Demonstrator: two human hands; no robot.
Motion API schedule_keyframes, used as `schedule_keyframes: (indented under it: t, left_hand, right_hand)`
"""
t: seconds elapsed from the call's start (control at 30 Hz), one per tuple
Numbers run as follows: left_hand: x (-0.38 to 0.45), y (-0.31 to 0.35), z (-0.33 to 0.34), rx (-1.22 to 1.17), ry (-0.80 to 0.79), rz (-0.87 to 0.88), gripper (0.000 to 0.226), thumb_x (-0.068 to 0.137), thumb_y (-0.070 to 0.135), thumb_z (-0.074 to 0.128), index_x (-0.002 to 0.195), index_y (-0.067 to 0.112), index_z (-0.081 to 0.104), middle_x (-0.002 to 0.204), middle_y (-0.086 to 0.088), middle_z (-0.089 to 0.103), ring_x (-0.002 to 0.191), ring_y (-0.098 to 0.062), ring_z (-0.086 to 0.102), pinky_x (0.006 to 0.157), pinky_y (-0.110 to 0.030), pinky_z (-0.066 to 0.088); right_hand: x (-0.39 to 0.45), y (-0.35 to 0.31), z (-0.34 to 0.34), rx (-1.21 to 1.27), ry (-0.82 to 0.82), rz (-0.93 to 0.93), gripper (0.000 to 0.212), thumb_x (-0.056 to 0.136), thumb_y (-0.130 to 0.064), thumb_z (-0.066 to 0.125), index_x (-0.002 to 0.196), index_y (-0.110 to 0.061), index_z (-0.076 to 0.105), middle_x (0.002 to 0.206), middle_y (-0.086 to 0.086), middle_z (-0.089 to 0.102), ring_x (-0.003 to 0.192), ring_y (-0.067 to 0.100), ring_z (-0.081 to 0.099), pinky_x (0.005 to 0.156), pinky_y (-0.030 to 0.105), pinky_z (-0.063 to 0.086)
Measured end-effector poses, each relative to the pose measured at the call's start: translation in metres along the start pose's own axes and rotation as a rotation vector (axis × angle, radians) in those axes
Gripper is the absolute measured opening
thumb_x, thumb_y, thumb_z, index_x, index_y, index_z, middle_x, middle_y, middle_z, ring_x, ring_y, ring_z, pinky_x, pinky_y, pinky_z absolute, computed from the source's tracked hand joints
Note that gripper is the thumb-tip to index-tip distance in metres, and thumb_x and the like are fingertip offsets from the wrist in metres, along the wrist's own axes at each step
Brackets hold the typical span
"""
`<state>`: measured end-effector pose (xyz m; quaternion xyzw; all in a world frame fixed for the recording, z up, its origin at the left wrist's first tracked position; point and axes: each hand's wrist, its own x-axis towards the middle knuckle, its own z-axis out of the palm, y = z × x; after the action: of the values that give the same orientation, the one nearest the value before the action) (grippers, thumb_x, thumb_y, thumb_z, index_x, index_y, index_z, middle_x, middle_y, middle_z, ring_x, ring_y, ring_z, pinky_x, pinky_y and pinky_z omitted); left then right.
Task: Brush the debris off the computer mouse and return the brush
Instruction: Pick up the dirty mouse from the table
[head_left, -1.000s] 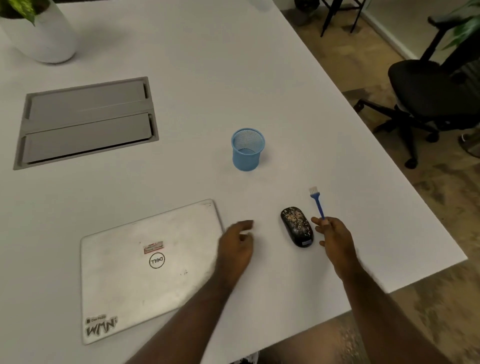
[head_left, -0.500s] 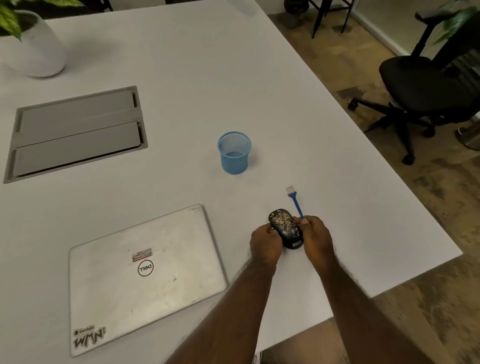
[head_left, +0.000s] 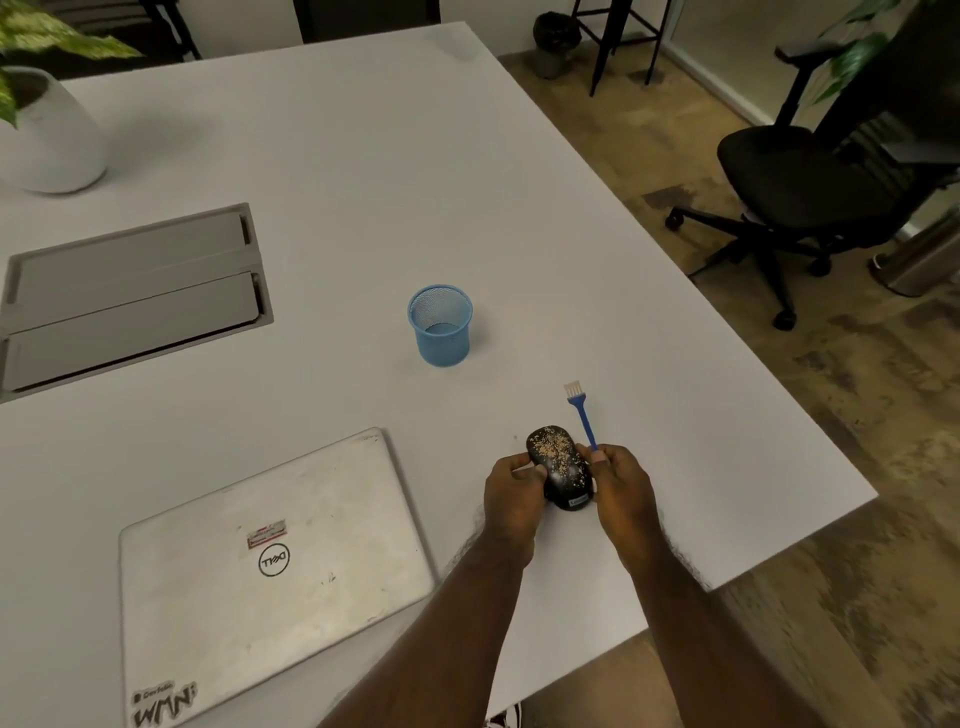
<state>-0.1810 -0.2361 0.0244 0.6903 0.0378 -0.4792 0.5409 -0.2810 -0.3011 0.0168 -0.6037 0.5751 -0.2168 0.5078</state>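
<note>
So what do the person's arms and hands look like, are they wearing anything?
Both arms are bare: no sleeves show up to the bottom edge of the picture. The left hand and the right hand wear no gloves, and no watch, bracelet or ring can be seen on either one. The fingernails look short and plain. There are no markings on the forearms that this view shows.
</note>
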Motion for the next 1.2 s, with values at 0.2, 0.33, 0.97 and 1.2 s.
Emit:
schedule_keyframes:
  t: [0.2,0.33,0.97,1.2]
  left_hand:
    - [-0.034,0.013,-0.007,-0.094,-0.110,-0.031,0.026,0.092,0.004,0.052,0.116,0.012,0.059,0.110,-0.011,0.068,0.101,-0.026,0.067,0.079,-0.035,0.058]
    - [-0.065,0.024,-0.017,-0.162,-0.188,-0.094,0.031,0.095,0.003,0.048,0.124,0.013,0.052,0.112,-0.012,0.065,0.103,-0.027,0.065,0.078,-0.039,0.058]
    - [-0.213,0.053,-0.074,-0.041,-0.545,-0.158,0.031,0.099,0.006,0.045,0.129,0.010,0.053,0.116,-0.018,0.064,0.105,-0.034,0.065,0.077,-0.046,0.059]
    - [-0.243,0.046,-0.091,0.050,-0.662,-0.171,0.030,0.098,0.005,0.046,0.127,0.007,0.055,0.117,-0.019,0.065,0.099,-0.033,0.066,0.086,-0.050,0.056]
  right_hand:
    - [-0.026,-0.016,-0.015,0.068,0.004,0.008,0.022,0.103,-0.019,0.043,0.105,-0.026,0.063,0.105,0.002,0.068,0.102,0.023,0.066,0.088,0.049,0.057]
    - [-0.055,-0.032,-0.027,0.114,0.015,0.013,0.022,0.104,-0.019,0.042,0.107,-0.024,0.063,0.112,0.006,0.068,0.107,0.025,0.064,0.089,0.045,0.058]
    - [-0.252,-0.101,-0.087,0.305,0.272,0.075,0.022,0.103,-0.017,0.045,0.109,-0.015,0.066,0.110,-0.003,0.073,0.102,0.018,0.066,0.070,0.030,0.052]
    - [-0.354,-0.094,-0.129,0.405,0.533,0.035,0.017,0.097,-0.005,0.056,0.101,-0.010,0.071,0.081,0.006,0.077,0.072,0.021,0.066,0.069,0.033,0.056]
